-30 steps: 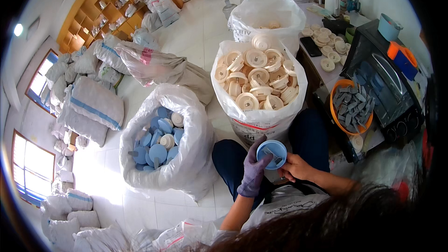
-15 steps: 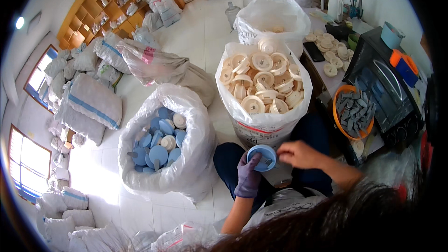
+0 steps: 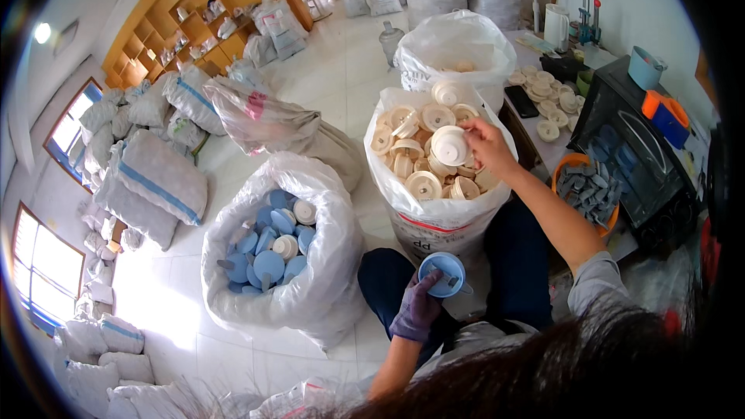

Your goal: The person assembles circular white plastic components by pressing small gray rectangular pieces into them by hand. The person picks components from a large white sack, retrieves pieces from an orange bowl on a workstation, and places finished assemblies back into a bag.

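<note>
In my gloved left hand (image 3: pixel 415 312) is a round, blue, cup-shaped plastic part (image 3: pixel 458 265), held over my lap with its hollow side up; a grey piece shows inside it. My bare right hand (image 3: pixel 492 147) pinches a cream round stepped plastic part (image 3: pixel 449 145) above the white sack (image 3: pixel 442 216) in front of me. Many similar cream parts (image 3: pixel 423 185) fill that sack. To the left stands a clear plastic bag (image 3: pixel 330 264) holding blue round pieces (image 3: pixel 268 265) with grey tabs and a few cream ones.
At the right, an orange-rimmed basket (image 3: pixel 618 213) of grey pieces sits by a black oven (image 3: pixel 636 163). A phone (image 3: pixel 521 102) and loose cream parts (image 3: pixel 548 131) lie on the table behind. Another open sack (image 3: pixel 458 35) stands beyond, and stuffed sacks (image 3: pixel 159 178) are piled at left.
My right hand has gone from beside the blue part up to the cream-filled sack and taken hold of a cream part. My left hand keeps the blue part, slightly shifted.
</note>
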A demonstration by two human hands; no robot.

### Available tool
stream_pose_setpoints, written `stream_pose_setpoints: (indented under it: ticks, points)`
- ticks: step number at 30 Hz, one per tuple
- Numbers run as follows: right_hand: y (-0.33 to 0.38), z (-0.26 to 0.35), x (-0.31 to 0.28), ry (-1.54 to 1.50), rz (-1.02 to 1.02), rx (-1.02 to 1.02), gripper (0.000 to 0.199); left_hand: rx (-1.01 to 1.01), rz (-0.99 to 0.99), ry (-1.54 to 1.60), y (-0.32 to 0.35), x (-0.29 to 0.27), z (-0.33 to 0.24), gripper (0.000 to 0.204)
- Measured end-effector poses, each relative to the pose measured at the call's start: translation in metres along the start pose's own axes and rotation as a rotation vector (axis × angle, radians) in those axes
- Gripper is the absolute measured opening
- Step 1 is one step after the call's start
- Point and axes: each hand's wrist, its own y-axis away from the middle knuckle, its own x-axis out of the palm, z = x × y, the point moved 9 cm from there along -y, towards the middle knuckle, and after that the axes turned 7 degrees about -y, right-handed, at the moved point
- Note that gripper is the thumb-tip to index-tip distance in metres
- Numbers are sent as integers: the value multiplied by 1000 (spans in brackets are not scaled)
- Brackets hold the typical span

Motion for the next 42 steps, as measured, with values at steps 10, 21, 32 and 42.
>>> stream_pose_setpoints:
  ticks: [10, 21, 32, 42]
  points:
    - [158, -26, 46, -149, 358, 461, 17, -20, -126, -215, -15, 9, 7, 41]
    - [183, -21, 47, 204, 348, 193, 59, -5, -174, -445, -11, 14, 13, 38]
    - [188, -24, 52, 37, 375, 228, 51, -101, -190, -443, -6, 14, 18, 36]
    - [195, -15, 51, 249, 433, 2, 51, 286, 130, -1112, -9, 3, 17, 38]
